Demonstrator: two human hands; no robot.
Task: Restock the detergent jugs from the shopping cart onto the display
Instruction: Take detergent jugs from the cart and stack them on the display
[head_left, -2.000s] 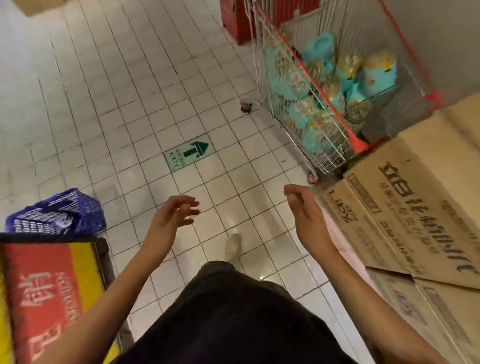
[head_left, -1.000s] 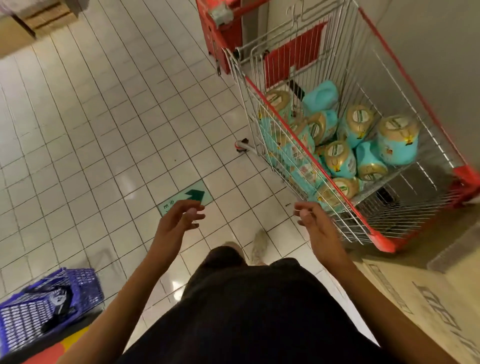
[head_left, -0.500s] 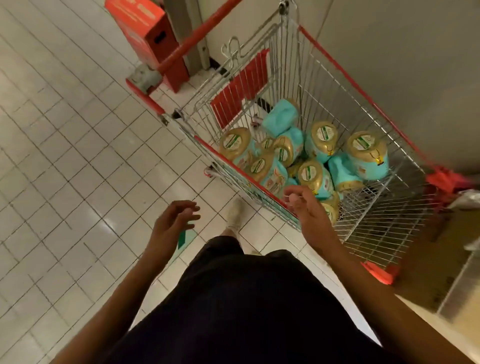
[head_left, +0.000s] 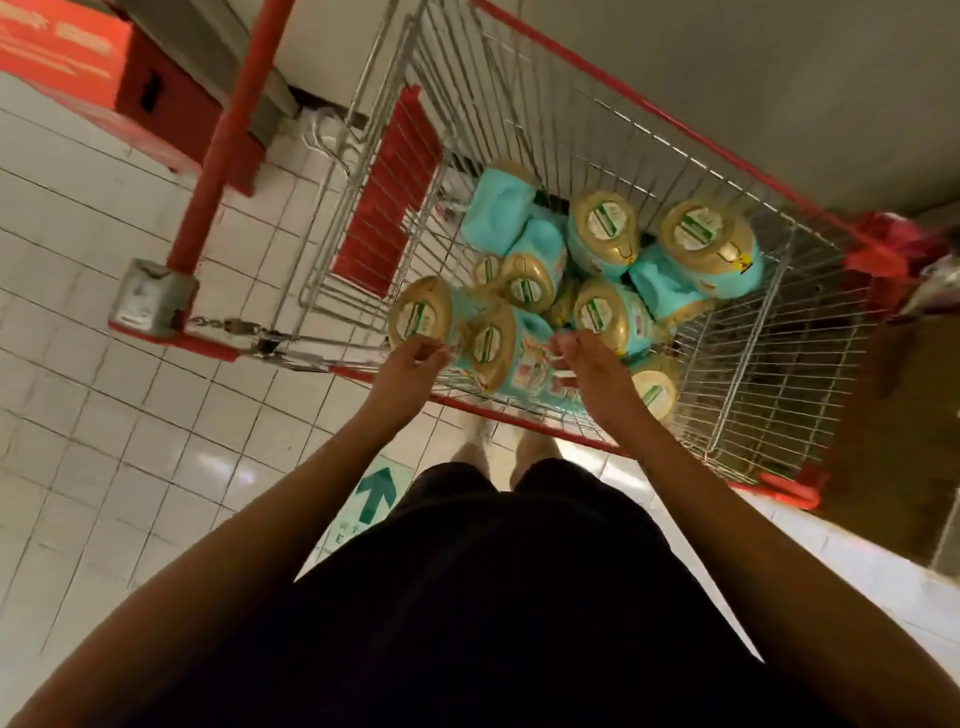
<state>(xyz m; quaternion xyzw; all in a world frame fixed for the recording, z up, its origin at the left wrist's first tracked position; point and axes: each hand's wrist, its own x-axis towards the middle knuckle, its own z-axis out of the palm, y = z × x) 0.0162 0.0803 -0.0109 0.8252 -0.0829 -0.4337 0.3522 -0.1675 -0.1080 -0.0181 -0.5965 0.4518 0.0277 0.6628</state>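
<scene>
Both empty, fingers loosely curled, my left hand (head_left: 410, 364) and right hand (head_left: 592, 366) hover mid-frame over the near rim of the shopping cart (head_left: 524, 413). I should clasp the nearest detergent jug (head_left: 501, 345) between them from both sides, then lift straight up.

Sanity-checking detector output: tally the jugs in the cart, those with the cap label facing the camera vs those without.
jugs with cap label showing: 8
jugs showing teal body only: 2
Total: 10 visible; any buried underneath cannot be counted.
</scene>
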